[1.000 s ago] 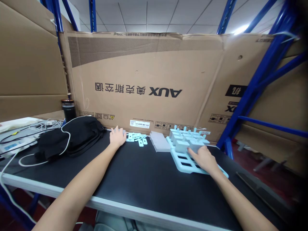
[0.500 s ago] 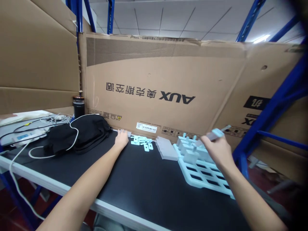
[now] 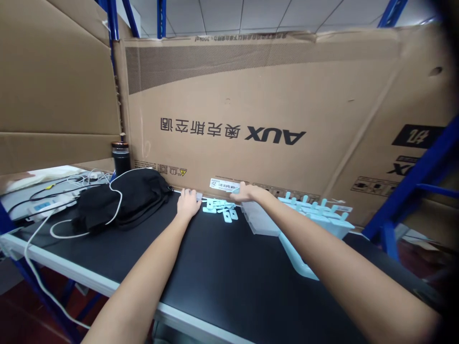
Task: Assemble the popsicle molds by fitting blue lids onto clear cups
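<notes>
My left hand (image 3: 189, 204) rests at the back of the black table, its fingers closed on a clear plastic piece (image 3: 199, 196), most of which is hidden. My right hand (image 3: 246, 192) reaches across to the small light-blue pieces, and its fingers pinch a light-blue piece (image 3: 235, 190). Just below lies a loose pile of flat light-blue pieces (image 3: 220, 208) with slots in them. To the right, under my right forearm, stands a light-blue ice-pop mould rack (image 3: 299, 265). Several filled mould cups (image 3: 332, 224) with light-blue sticks pointing up sit in it.
A translucent plastic box (image 3: 260, 220) lies between the pile and the rack. On the left are a black bag (image 3: 122, 203) with a white cable, a dark bottle (image 3: 121, 160) and a power strip (image 3: 53, 203). A large cardboard sheet (image 3: 222, 105) walls the back.
My right hand has moved left, from above the rack to the pile. The clear cup with a light-blue top that it held is out of it. My left hand stays by the bag.
</notes>
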Demonstrator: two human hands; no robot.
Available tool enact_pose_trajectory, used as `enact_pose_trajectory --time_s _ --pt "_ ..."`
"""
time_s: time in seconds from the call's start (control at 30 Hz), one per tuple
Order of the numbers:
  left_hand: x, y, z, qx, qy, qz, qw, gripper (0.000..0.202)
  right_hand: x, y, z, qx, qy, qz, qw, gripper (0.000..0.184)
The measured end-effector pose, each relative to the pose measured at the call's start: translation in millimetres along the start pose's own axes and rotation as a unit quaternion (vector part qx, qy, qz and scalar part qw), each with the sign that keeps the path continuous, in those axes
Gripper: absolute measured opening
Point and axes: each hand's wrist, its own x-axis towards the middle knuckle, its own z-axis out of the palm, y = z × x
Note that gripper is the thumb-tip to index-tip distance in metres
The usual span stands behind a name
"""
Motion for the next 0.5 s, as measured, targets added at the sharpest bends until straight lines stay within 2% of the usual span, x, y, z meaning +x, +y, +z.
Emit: enact_pose_trajectory --time_s 0.1,0.23,0.5 --pt "1.4 -1.5 -1.1 -0.024 -0.009 -0.013 1.0 0.034 5.2 -5.9 -7.9 -0.059 0.004 -0.037 0.998 0.081" --pt "1.3 -1.6 -3.7 -0.075 -0.024 -0.056 0.995 0.038 8.6 -12.4 -11.9 -0.167 0.064 -0.113 0.977 0.07" --pt "2.4 -1.5 -1.3 -0.067 -0.012 -0.055 0.996 0.04 9.7 -23.1 -7.7 -0.207 0.099 -0.197 0.953 0.061"
